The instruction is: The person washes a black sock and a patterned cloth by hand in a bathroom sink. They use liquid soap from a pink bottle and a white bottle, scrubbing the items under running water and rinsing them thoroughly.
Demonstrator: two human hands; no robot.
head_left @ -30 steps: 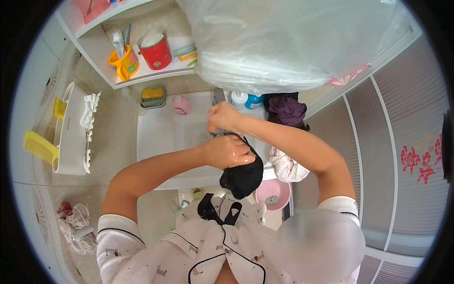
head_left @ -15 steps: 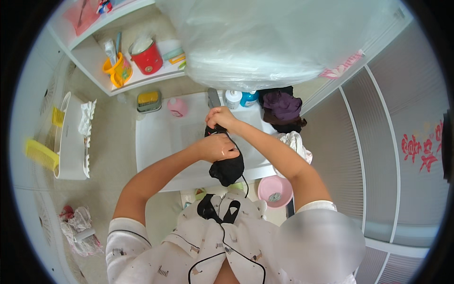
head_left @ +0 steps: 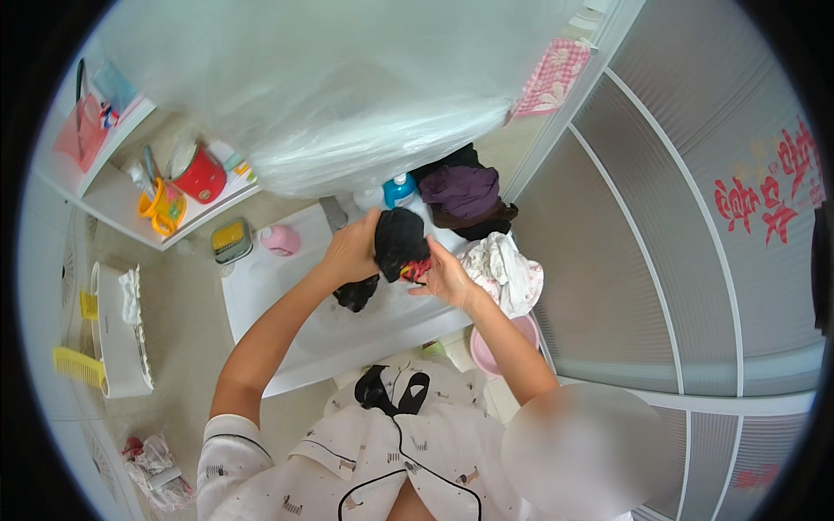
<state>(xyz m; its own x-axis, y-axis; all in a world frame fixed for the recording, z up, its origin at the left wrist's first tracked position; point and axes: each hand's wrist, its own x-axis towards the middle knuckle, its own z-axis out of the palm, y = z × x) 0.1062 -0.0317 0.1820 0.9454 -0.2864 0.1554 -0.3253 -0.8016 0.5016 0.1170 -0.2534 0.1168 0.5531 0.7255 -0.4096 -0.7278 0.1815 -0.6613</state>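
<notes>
Above the white sink [head_left: 300, 343], a bunched black garment [head_left: 400, 236] with a red and yellow patch hangs between my two hands. My left hand [head_left: 352, 250] grips its left side, the fingers partly hidden behind the cloth. At the lower right edge, by the coloured patch, my right hand [head_left: 447, 276] holds it between thumb and fingers. A darker, wet-looking black piece of cloth [head_left: 356, 293] hangs below my left hand, over the basin; I cannot tell whether it belongs to the same garment.
Along the sink's back stand a soap box [head_left: 232, 240], a pink bottle [head_left: 281, 240] and a blue bottle [head_left: 400, 189]. Purple and dark clothes [head_left: 460, 191] and white cloth [head_left: 504, 269] lie at the right, above a pink basin [head_left: 492, 353]. A plastic-covered bulk [head_left: 347, 95] overhangs the back.
The view has shifted. My hands have parted to opposite sides of the black garment, and its red and yellow patch now shows. The thin black cord hanging from it is no longer visible.
</notes>
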